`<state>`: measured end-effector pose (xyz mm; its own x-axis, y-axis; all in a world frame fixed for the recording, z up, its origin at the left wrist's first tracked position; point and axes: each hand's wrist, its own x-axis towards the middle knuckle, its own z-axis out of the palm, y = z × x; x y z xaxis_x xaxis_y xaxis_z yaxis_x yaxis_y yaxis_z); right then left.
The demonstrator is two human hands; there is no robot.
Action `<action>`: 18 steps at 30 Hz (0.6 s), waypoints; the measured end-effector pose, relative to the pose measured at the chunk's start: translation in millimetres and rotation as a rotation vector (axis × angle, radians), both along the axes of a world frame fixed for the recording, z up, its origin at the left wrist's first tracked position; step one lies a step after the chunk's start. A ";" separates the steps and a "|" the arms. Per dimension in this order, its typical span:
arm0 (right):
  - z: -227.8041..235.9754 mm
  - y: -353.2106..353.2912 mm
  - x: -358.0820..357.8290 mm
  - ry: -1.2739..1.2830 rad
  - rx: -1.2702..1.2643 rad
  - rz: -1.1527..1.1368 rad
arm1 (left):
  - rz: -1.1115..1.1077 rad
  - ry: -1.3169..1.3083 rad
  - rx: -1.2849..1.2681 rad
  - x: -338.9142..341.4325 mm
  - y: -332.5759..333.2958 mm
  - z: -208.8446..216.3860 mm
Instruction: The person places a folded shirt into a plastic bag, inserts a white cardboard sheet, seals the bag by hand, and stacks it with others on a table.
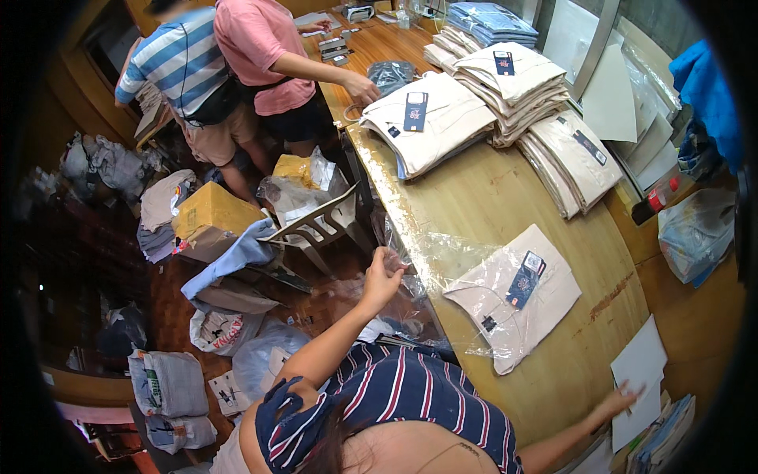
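A folded cream shirt (545, 316) with a dark hang tag (526, 278) lies on the table. Clear plastic film (450, 251) spreads over and beside it toward the table's left edge. My left hand (383, 278) is raised near that edge, its fingers pinched on thin clear plastic. Low on the right, my right hand (617, 400) reaches out with its fingers stretched, at a white cardboard sheet (641, 351); it is slightly blurred. Whether the fingers press on the sheet is hard to see.
Stacks of folded cream shirts (430, 118) stand on the table's (442, 197) far part, with blue folded shirts (493, 24) behind. Two people (264, 47) stand at the far left. A plastic chair (316, 221), a cardboard box (213, 213) and bags crowd the left. A bottle (655, 199) is at right.
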<state>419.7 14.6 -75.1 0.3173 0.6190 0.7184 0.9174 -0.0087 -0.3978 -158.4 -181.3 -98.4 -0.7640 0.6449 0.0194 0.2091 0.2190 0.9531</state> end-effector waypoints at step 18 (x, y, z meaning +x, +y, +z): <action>39.5 -98.0 -304.3 0.240 -0.410 0.827 | -0.464 0.562 0.120 3.6 71.3 58.0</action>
